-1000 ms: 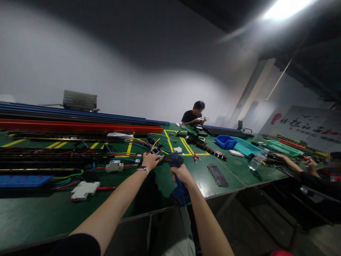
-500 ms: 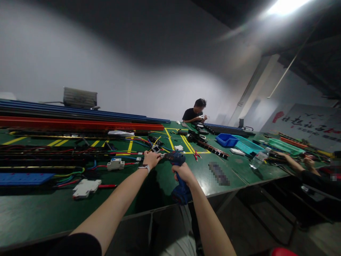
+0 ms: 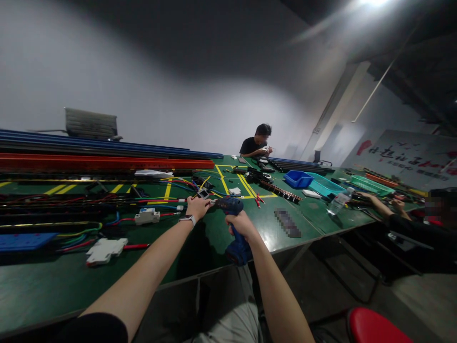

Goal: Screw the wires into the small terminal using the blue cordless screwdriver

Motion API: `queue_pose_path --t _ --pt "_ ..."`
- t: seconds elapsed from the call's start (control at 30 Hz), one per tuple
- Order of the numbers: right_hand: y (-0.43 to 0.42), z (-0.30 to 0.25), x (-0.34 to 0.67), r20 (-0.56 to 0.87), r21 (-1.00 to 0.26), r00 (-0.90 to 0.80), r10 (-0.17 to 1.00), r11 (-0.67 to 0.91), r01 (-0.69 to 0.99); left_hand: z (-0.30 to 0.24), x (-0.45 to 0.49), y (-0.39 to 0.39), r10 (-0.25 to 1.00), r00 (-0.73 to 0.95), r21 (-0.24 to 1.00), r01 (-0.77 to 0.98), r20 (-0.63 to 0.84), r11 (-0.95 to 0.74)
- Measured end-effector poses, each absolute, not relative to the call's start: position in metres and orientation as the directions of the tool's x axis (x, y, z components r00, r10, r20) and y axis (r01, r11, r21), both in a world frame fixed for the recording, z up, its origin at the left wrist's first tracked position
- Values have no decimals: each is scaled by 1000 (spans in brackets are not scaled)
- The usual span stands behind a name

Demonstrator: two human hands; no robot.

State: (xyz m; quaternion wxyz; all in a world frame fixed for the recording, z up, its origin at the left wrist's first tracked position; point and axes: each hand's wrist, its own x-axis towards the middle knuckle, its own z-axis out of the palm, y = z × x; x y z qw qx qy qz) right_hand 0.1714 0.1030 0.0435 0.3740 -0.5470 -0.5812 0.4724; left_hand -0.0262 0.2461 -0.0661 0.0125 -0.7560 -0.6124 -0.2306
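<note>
Green worktop point(image 3: 53, 286), near edge: your right hand point(image 3: 243, 224) gripped blue drill point(image 3: 228, 205); left hand point(image 3: 197, 208) fisted, contents hidden; grey wall point(image 3: 143, 95).

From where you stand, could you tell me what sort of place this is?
Probably an electrical assembly workshop: a long green bench strewn with coloured wires and white breakers, the right hand gripping a blue drill, another person working at the far end.

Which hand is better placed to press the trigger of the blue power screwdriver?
Right. The right hand is closed around the handle of the blue power screwdriver, while the left hand is closed beside its tip, away from the handle.
</note>
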Motion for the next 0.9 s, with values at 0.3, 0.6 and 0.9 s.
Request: queue_pose_path --t 0.3,0.6,0.9 --pt "103 44 171 -81 -951 -128 988 -38 306 -64 -26 243 928 127 284 929 352 -235" --pt "104 44 171 -98 -960 -130 987 -59 273 -63 -26 244 919 132 251 939 371 -236" --pt "106 40 171 -88 -959 -135 987 -47 278 -65 -26 245 925 123 275 933 359 -231"
